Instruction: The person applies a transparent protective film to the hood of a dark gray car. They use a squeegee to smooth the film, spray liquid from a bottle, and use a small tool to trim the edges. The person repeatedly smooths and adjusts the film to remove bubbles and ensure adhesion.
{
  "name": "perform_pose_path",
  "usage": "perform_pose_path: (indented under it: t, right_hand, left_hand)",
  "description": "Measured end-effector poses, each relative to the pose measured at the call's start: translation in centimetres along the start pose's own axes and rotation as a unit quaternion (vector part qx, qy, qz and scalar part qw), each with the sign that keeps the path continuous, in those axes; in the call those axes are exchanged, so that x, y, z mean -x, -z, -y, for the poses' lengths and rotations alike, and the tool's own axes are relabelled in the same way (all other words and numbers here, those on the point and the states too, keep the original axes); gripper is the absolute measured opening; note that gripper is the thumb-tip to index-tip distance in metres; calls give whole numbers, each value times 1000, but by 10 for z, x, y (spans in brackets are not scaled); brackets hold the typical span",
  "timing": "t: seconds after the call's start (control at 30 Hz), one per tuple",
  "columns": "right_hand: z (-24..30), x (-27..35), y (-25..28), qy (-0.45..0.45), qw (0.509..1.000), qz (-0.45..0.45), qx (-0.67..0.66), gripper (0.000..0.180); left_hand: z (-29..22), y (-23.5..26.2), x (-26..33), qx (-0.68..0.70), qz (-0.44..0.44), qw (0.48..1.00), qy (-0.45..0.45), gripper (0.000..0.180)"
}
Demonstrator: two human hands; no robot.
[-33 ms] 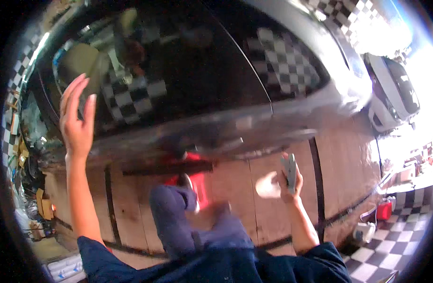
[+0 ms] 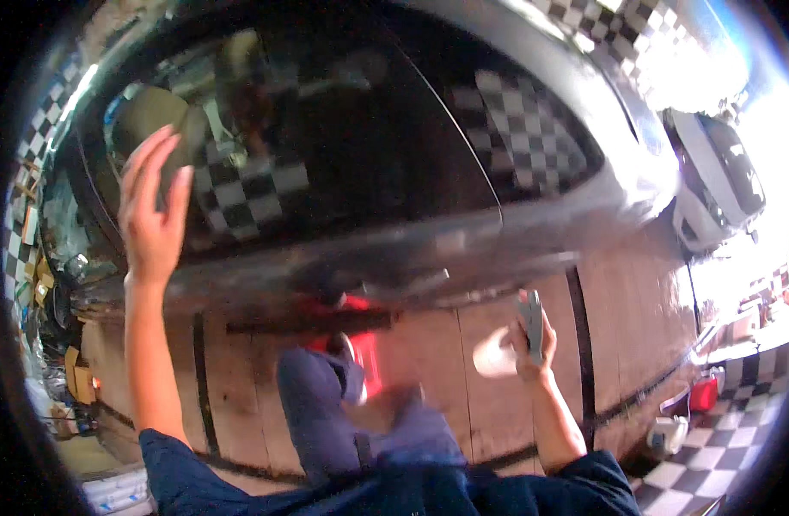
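Observation:
My left hand point(image 2: 156, 219) is raised in front of the dark side window point(image 2: 360, 146) of a car, fingers stretched out and thumb apart. Nothing shows in it, and whether it touches the glass I cannot tell. Lower and to the right, my right hand point(image 2: 541, 344) grips a flat grey-green slab-shaped tool point(image 2: 530, 320), held on edge below the car's sill point(image 2: 412, 254). Beside those fingers is a pale, rounded thing point(image 2: 495, 354), blurred; I cannot make out whether the hand holds it too.
My legs point(image 2: 317, 404) are bent over a brown panelled floor point(image 2: 429, 344) with dark strips. A red object point(image 2: 370, 357) lies by my foot. A second vehicle point(image 2: 719, 172) stands far right, near a red container point(image 2: 704, 395). Cardboard boxes point(image 2: 81, 374) sit at the left.
My left hand has shifted slightly right and my right hand slightly down, still gripping the slab-shaped tool. The whole view has shifted a little too.

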State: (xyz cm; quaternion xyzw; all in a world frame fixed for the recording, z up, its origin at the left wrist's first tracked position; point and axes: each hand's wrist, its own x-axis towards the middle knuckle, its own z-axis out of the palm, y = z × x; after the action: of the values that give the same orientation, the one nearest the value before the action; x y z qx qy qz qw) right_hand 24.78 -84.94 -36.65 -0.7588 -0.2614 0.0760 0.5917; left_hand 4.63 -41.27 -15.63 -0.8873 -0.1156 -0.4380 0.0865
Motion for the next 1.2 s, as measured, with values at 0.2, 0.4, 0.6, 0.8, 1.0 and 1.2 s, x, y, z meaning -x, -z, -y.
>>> perform_pose_path:
  t: [0.2, 0.4, 0.6, 0.8, 1.0, 1.2]
  right_hand:
    - [67, -66, -6, -17, 999, -26, -34, 38]
    - [234, -123, -45, -4, 999, -42, 16, 44]
    - [364, -147, -51, -59, 991, -122, 13, 53]
    - [446, -172, -53, -53, 983, -162, -65, 40]
    - [471, -220, -59, -85, 986, -52, 134, 39]
    - [469, -260, -88, -99, 994, 43, -20, 32]
  left_hand:
    - [17, -81, -105, -10, -125, 986, -113, 39]
    - [88, -111, -196, 24, -68, 997, -18, 52]
    - [127, -101, -243, 81, -9, 997, 10, 58]
    - [127, -103, -240, 104, 46, 993, 18, 46]
    - [122, -101, -246, 140, 26, 990, 9, 32]
    - [123, -104, -244, 156, 29, 987, 11, 29]
